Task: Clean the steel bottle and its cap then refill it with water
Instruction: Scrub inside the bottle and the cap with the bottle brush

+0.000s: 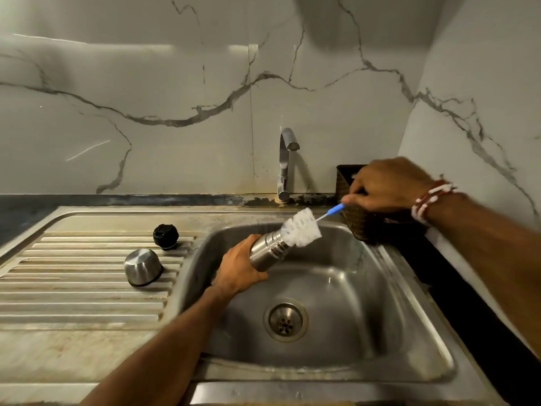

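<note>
A dark woven basket (pixel 355 222) stands at the far right corner of the sink (pixel 404 303), right of the tap (pixel 284 167), before a veined marble wall (pixel 175 83).

Your left hand (pixel 238 271) holds bottle (pixel 268 250) over sink basin (pixel 395 288). Bottle brush (pixel 301 227) at its mouth, handle in your right hand (pixel 386 186). Drainboard (pixel 73 288) left of basin: outer cap (pixel 143 266) in front, stopper (pixel 165 236) behind. Faucet (pixel 285 165) behind basin, basket (pixel 355 218) to its right.

Both our forearms (pixel 164 341) are bare right up to the frame's edge. Just behind our right hand (pixel 389 183) we wear a stack of bracelets (pixel 430 200): red threads and strings of white beads, wound close together in several turns. Our left hand (pixel 238 271) is bare.
</note>
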